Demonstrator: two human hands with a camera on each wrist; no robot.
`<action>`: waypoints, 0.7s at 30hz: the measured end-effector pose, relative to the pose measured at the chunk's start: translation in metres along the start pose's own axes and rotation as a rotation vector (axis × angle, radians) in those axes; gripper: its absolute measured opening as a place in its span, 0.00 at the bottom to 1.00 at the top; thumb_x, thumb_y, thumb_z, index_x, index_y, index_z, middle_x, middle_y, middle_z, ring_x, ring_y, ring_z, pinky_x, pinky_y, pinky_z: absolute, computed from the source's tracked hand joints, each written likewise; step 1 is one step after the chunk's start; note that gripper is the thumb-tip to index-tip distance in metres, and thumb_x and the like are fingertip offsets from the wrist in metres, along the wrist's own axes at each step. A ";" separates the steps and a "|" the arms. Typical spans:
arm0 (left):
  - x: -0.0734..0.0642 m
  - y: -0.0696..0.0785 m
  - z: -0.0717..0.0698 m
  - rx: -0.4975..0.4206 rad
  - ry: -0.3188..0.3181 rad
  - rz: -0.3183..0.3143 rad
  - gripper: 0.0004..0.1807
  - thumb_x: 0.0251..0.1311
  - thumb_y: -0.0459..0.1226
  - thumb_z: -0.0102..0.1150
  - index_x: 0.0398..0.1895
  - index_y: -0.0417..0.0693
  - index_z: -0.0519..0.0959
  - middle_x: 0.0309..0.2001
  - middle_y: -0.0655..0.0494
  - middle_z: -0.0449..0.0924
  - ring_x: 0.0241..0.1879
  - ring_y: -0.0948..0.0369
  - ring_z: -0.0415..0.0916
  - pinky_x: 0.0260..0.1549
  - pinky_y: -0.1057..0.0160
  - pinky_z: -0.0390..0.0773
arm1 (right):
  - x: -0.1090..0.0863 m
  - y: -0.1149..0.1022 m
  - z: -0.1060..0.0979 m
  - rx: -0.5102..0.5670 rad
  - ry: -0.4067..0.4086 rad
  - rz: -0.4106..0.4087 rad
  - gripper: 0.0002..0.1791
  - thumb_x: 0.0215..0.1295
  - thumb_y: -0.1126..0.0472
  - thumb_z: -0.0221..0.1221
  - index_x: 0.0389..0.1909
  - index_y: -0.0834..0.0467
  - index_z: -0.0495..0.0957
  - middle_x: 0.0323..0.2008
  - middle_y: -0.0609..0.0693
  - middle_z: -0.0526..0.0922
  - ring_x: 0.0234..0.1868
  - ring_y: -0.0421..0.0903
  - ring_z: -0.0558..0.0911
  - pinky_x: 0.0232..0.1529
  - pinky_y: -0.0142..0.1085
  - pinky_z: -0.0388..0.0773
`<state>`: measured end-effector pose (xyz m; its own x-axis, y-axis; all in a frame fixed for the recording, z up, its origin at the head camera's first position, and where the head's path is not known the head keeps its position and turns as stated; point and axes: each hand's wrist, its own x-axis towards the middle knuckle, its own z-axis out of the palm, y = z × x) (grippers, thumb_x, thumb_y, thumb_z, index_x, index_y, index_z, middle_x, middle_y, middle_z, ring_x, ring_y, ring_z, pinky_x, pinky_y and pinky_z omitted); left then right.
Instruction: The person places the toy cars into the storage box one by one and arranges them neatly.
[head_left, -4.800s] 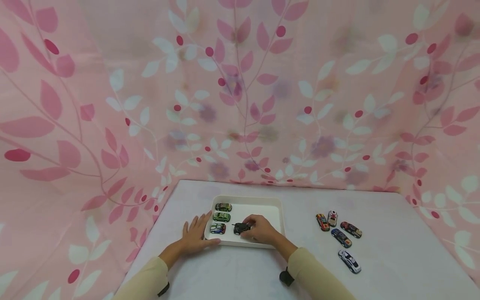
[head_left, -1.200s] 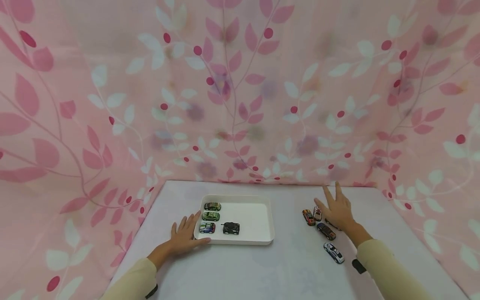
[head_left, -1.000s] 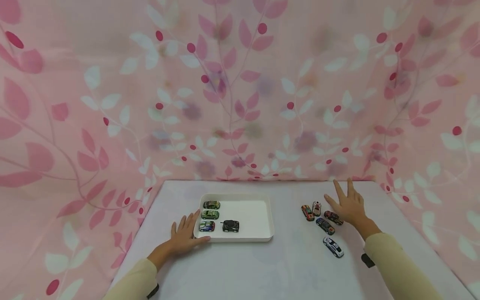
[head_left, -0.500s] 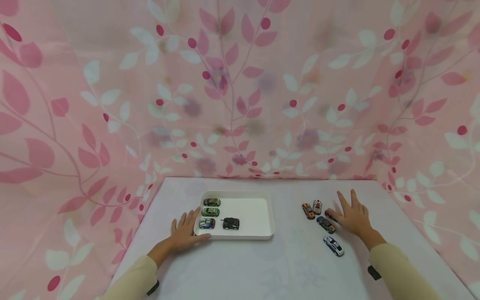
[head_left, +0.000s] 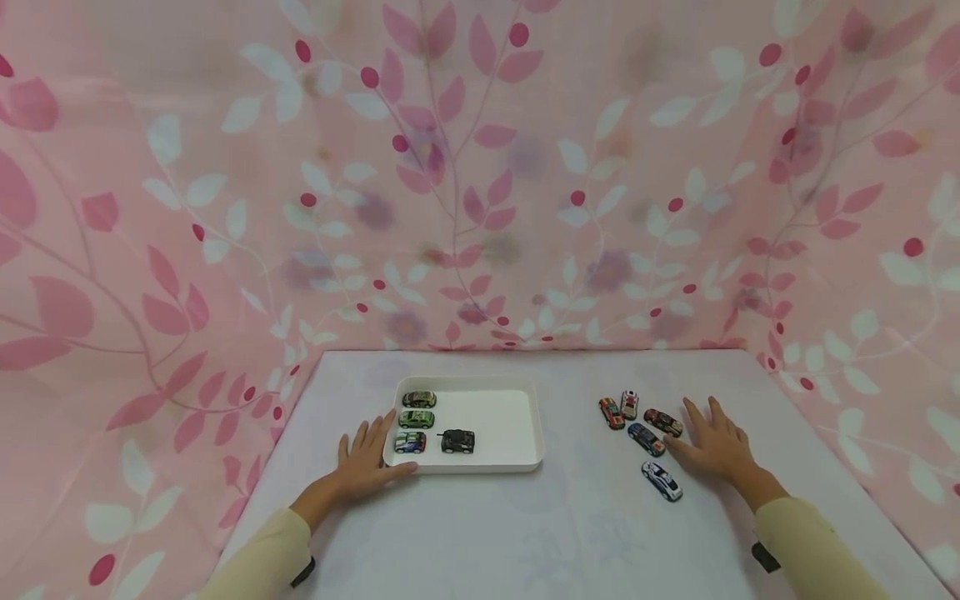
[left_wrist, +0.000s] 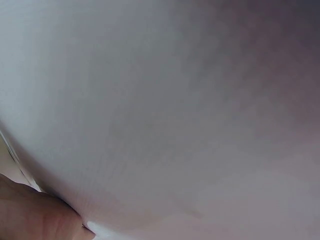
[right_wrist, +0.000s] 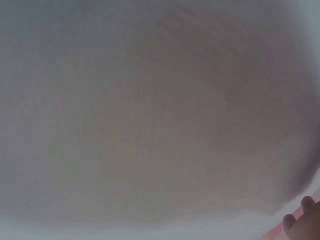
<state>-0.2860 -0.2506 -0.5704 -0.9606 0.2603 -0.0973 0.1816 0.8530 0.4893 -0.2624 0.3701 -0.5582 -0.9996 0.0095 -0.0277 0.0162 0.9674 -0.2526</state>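
My left hand, fingers spread, rests against the near left corner of a shallow white tray. Along the tray's left side lie a dark patterned toy car, a green toy car and a white-blue toy car. Right of the last sits a black toy vehicle with a barrel. My right hand lies with spread fingers right of the loose toy cars, holding nothing. Its thumb is close to the blue toy car and the black-red toy car.
Left of those two lie an orange toy car and a white-red toy car; a white toy car is nearer me. Pink leaf-patterned cloth hangs behind the white table. The wrist views show mostly blurred pale surface.
The right hand let go of the black vehicle inside the tray, crossed right to the loose cars, then drew back to their right side. The left hand has stayed at the tray corner.
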 end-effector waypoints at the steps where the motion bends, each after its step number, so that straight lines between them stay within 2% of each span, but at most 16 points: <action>1: 0.001 -0.001 0.001 -0.002 -0.001 0.001 0.62 0.50 0.73 0.55 0.80 0.59 0.37 0.78 0.34 0.43 0.76 0.32 0.35 0.65 0.26 0.27 | 0.000 0.000 0.000 -0.003 -0.002 -0.003 0.53 0.65 0.28 0.49 0.76 0.62 0.47 0.72 0.78 0.42 0.67 0.83 0.50 0.59 0.77 0.48; 3: 0.002 -0.002 0.002 0.012 -0.008 -0.005 0.62 0.51 0.74 0.53 0.80 0.60 0.36 0.78 0.36 0.42 0.76 0.34 0.34 0.66 0.27 0.26 | 0.001 0.000 0.001 -0.001 -0.001 -0.010 0.53 0.64 0.29 0.50 0.76 0.62 0.47 0.72 0.78 0.42 0.66 0.83 0.51 0.59 0.78 0.48; 8: 0.002 -0.001 0.002 -0.007 0.013 0.012 0.61 0.50 0.73 0.56 0.80 0.60 0.38 0.77 0.34 0.45 0.75 0.31 0.36 0.65 0.26 0.29 | 0.005 -0.005 0.002 -0.005 0.010 -0.021 0.52 0.65 0.31 0.51 0.74 0.65 0.50 0.70 0.79 0.47 0.66 0.81 0.53 0.59 0.77 0.51; 13: 0.002 0.000 0.000 0.002 -0.006 0.005 0.61 0.51 0.73 0.55 0.80 0.60 0.38 0.78 0.34 0.44 0.75 0.32 0.36 0.65 0.26 0.29 | 0.012 -0.017 0.005 0.027 0.108 -0.034 0.45 0.69 0.38 0.52 0.72 0.67 0.54 0.69 0.77 0.51 0.67 0.77 0.56 0.60 0.75 0.54; 17: 0.002 0.001 -0.002 0.014 -0.026 -0.015 0.61 0.52 0.72 0.55 0.81 0.59 0.37 0.78 0.36 0.42 0.76 0.33 0.34 0.66 0.26 0.29 | 0.012 -0.028 0.008 0.056 0.191 -0.107 0.42 0.66 0.41 0.58 0.70 0.63 0.59 0.67 0.75 0.57 0.63 0.75 0.63 0.58 0.73 0.58; 21: 0.003 0.001 -0.004 0.029 -0.040 -0.020 0.62 0.52 0.73 0.54 0.81 0.58 0.36 0.79 0.37 0.41 0.77 0.34 0.34 0.66 0.26 0.29 | 0.006 -0.037 0.014 0.053 0.240 -0.202 0.42 0.58 0.40 0.66 0.67 0.59 0.66 0.61 0.67 0.68 0.56 0.68 0.73 0.54 0.67 0.68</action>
<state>-0.2889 -0.2507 -0.5668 -0.9551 0.2605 -0.1411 0.1692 0.8706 0.4620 -0.2687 0.3310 -0.5622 -0.9599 -0.1164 0.2552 -0.1885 0.9414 -0.2797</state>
